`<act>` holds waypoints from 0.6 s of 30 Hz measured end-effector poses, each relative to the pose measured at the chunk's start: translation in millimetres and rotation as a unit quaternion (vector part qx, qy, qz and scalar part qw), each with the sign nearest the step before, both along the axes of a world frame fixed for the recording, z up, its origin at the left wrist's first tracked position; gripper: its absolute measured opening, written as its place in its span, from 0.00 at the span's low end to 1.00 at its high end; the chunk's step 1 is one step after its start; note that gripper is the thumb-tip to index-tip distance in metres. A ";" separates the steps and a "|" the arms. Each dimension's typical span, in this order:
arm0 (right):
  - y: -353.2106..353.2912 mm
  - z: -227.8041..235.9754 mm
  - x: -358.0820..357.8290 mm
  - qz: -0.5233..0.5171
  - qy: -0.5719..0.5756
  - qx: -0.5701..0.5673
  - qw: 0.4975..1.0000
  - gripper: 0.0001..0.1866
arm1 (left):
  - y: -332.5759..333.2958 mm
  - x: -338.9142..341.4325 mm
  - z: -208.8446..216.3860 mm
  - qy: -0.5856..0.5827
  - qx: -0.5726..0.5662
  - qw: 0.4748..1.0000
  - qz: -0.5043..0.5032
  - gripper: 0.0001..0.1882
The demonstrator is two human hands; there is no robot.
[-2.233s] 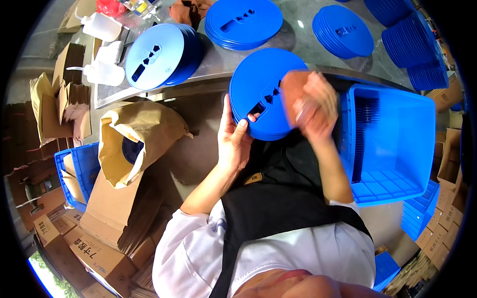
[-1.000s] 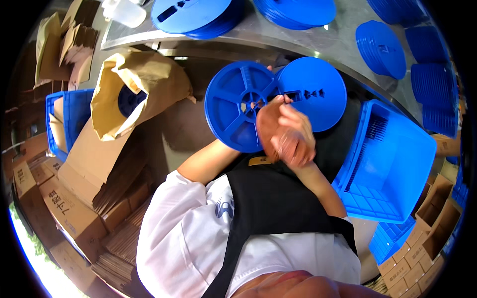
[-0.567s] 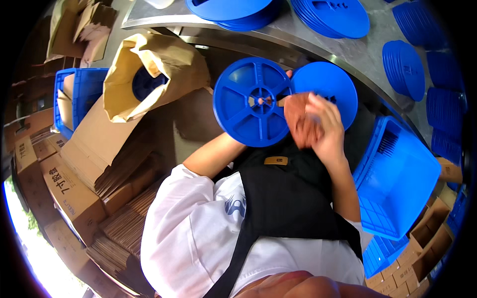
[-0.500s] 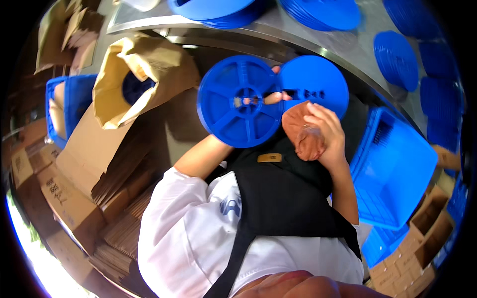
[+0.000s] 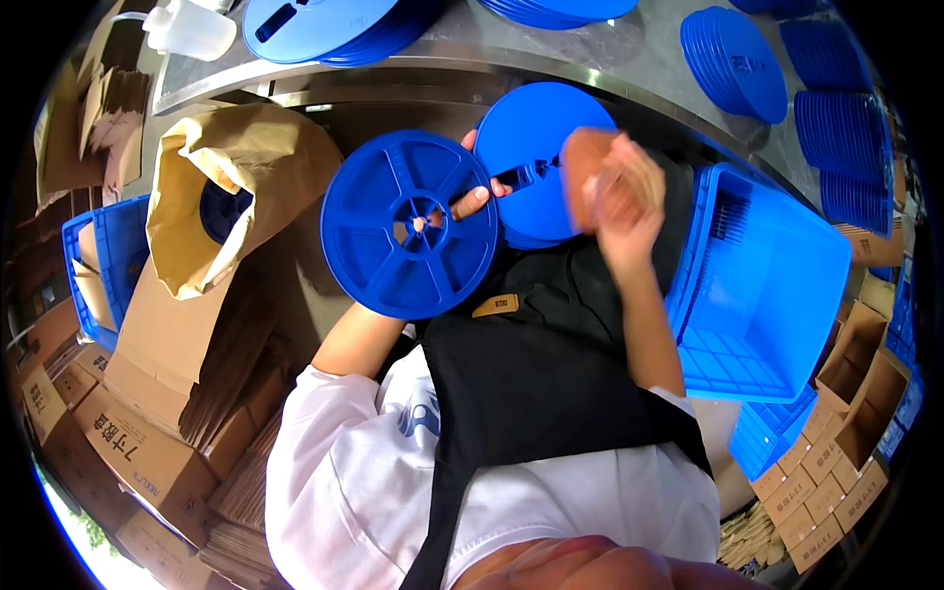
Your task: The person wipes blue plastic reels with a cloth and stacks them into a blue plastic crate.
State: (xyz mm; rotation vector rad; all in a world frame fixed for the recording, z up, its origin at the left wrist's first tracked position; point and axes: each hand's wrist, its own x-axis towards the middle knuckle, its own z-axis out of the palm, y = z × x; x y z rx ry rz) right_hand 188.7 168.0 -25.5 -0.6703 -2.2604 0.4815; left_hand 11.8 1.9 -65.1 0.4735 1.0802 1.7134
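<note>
My left hand (image 5: 470, 204) is closed on a blue spoked reel flange (image 5: 359, 236), mostly hidden behind it. A fingertip shows through the flange's hub hole, and other fingers reach out past its right edge. Those fingers meet a smooth blue reel disc (image 5: 526, 128) at its slot, so the two discs sit side by side over my lap. In my right hand (image 5: 636, 187), smeared by motion, is a brown cloth (image 5: 582, 182), which overlaps the smooth disc's right edge. Whether the cloth touches the disc I cannot tell.
A metal table (image 5: 649, 69) ahead carries stacks of blue discs (image 5: 723, 64) and a white plastic bottle (image 5: 192, 29). At left stands an open paper sack (image 5: 285, 147) with a blue reel inside, near cardboard boxes (image 5: 147, 447). A blue crate (image 5: 777, 285) is at right.
The right hand and cloth have moved up and slightly left onto the smooth disc's edge. Both discs have shifted left in the picture, as has the whole surrounding scene.
</note>
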 end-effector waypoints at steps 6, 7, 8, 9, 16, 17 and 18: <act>7.7 26.4 -76.4 0.056 -0.069 -0.027 0.996 0.28 | -0.9 -8.1 3.0 0.012 0.017 0.999 -0.030 0.41; -5.6 21.8 -78.0 0.129 -0.068 -0.036 0.989 0.26 | -2.4 -11.4 0.5 0.012 0.021 0.999 -0.035 0.41; -19.2 27.4 -72.9 0.171 -0.107 -0.017 0.979 0.24 | -4.6 -15.5 -1.1 0.011 0.026 0.999 -0.042 0.41; -29.5 32.0 -67.9 0.214 -0.149 0.005 0.965 0.22 | -6.6 -18.8 -3.9 0.011 0.030 0.998 -0.046 0.41; 6.3 17.5 -8.4 0.261 -0.094 0.059 0.959 0.14 | 5.5 -21.1 -10.8 0.011 0.064 0.995 -0.073 0.42; 18.3 5.6 2.3 0.188 -0.071 0.060 0.978 0.15 | 12.9 -22.1 -4.3 -0.010 0.059 0.991 -0.119 0.42; 20.5 -1.8 2.4 0.091 -0.011 -0.037 0.995 0.15 | 11.0 -20.8 -0.5 -0.027 0.036 0.993 -0.110 0.41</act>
